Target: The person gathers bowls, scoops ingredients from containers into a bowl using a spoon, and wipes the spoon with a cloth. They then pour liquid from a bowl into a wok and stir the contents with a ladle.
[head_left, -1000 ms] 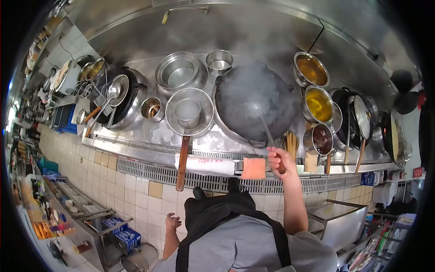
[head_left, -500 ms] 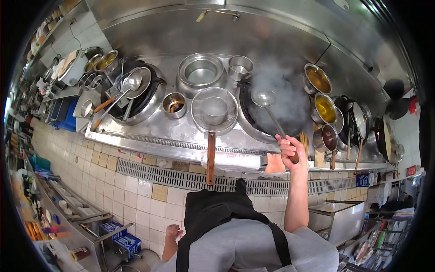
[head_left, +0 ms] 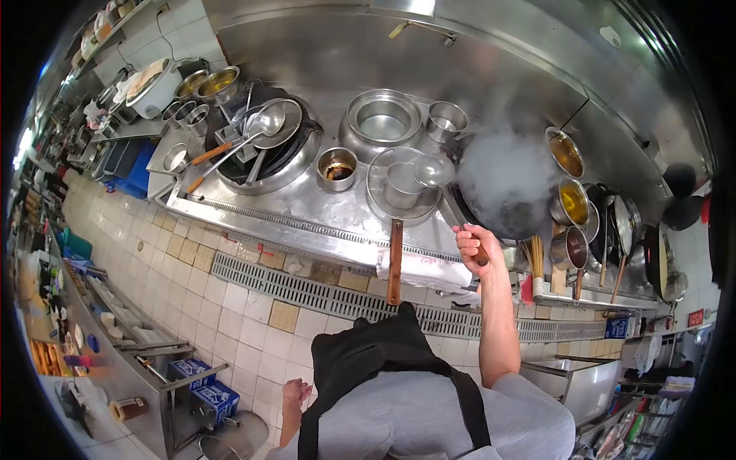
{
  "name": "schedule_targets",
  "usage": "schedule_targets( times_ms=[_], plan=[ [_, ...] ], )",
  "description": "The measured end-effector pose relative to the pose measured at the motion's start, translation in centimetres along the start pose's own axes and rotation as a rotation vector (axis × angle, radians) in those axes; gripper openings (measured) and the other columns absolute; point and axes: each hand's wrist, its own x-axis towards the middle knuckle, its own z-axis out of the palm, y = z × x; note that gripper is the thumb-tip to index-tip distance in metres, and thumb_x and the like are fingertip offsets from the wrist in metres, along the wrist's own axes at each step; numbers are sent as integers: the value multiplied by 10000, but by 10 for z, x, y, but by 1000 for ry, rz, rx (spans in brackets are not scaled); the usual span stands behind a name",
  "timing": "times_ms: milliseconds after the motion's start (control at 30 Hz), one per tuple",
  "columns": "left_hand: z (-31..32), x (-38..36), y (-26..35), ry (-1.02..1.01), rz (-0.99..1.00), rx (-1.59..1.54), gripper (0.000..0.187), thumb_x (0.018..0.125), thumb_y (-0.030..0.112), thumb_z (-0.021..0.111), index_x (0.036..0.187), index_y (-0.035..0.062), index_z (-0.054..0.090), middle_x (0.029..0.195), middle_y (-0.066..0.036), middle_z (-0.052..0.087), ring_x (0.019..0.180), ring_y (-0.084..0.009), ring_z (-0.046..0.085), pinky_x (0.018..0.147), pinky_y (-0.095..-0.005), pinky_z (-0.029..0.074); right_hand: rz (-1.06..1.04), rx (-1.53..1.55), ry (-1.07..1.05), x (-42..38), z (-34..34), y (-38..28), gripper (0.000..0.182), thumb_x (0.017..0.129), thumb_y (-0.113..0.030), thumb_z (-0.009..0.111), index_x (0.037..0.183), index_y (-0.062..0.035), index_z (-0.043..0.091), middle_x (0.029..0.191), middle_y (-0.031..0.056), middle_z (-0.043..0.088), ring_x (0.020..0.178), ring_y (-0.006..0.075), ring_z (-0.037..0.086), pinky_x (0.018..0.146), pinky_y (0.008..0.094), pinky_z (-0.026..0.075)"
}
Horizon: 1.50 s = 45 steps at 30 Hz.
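Observation:
My right hand (head_left: 477,251) is closed around the handle of a metal ladle (head_left: 434,170). The ladle's bowl hangs beside the steaming wok (head_left: 468,201), above the right edge of a wooden-handled strainer (head_left: 395,261). Within that strainer is a small metal pot (head_left: 404,188). Thick steam hides most of the wok's inside. Low at my side, away from the stove, my left hand (head_left: 296,392) hangs empty with its fingers loosely apart.
Left of the strainer stands a pot of dark liquid (head_left: 337,170). A second wok (head_left: 303,157) carries a strainer and another ladle. Yellow liquid fills a pot (head_left: 573,203) at the right. A floor drain (head_left: 307,291) runs along the stove front.
The ladle has swung left from over the wok to above the strainer's edge, carried by my right hand. Steam over the wok looks thicker. My view has turned slightly. My left hand stays low.

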Motion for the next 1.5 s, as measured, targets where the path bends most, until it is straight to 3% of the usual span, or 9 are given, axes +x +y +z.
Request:
schedule_targets(
  times_ms=[267, 533, 667, 800, 933, 1200, 1300, 1367, 1500],
  plan=[
    [-31, -2, 63, -26, 136, -110, 153, 979, 103, 520, 1065, -19, 554, 890, -150, 644, 698, -249, 690, 580, -349, 603, -184, -549, 195, 1, 6, 30, 140, 996, -117, 554, 1078, -9, 516, 745, 10, 504, 518, 66, 425, 404, 230, 347],
    [55, -28, 281, -15, 471, 115, 188, 972, 134, 570, 1110, 8, 585, 973, -129, 677, 794, -219, 697, 651, -313, 581, -319, -960, 356, -16, 18, 53, 139, 974, -124, 580, 986, -6, 508, 677, 14, 510, 455, 95, 474, 364, 284, 397],
    [156, -43, 404, -130, 564, 320, 243, 979, 161, 599, 1148, -12, 580, 935, -101, 661, 772, -164, 672, 666, -289, 564, -511, -1120, 481, -15, 6, 62, 431, 933, -86, 627, 1322, 71, 526, 665, 58, 577, 503, 131, 539, 429, 331, 429],
    [282, -25, 501, -349, 695, 465, 225, 964, 116, 611, 1134, -30, 585, 861, -80, 638, 718, -147, 639, 613, -275, 523, -767, -1493, 926, 21, -25, 57, 511, 869, -57, 654, 1340, 91, 525, 809, 246, 681, 765, 358, 693, 747, 439, 527],
    [410, -3, 548, -492, 839, 689, 213, 954, 94, 624, 1111, -47, 592, 833, -49, 624, 641, -135, 601, 569, -267, 491, -808, -1649, 1165, 57, -63, 40, 522, 851, -33, 640, 1347, 79, 521, 951, 322, 680, 892, 470, 668, 811, 515, 514],
    [569, 34, 557, -605, 898, 906, 248, 908, 107, 615, 1121, -19, 632, 923, -147, 704, 697, -216, 674, 634, -361, 543, -740, -1914, 1569, 85, -104, 42, 515, 853, -101, 695, 1333, 16, 550, 1109, 295, 610, 1033, 430, 623, 910, 483, 499],
    [612, 65, 553, -605, 814, 889, 293, 895, 81, 597, 1171, -9, 634, 998, -175, 707, 755, -260, 694, 670, -380, 553, -1232, -1968, 1351, 137, -59, 31, 433, 875, -113, 690, 1280, 4, 591, 1091, 269, 631, 1005, 400, 637, 896, 461, 513],
    [632, 80, 552, -667, 716, 876, 283, 911, 72, 567, 1174, -6, 636, 998, -138, 690, 771, -239, 667, 645, -371, 542, -990, -1552, 1000, 200, -64, 27, 334, 914, -118, 664, 1216, 18, 621, 1001, 240, 658, 963, 423, 646, 889, 469, 517],
    [643, 47, 555, -743, 623, 795, 187, 937, 100, 573, 1073, 6, 661, 918, -66, 655, 706, -177, 609, 588, -341, 511, -757, -815, 859, 303, -76, 18, 196, 982, -139, 593, 1072, 24, 653, 808, 100, 644, 695, 225, 650, 622, 342, 534]
  ],
)
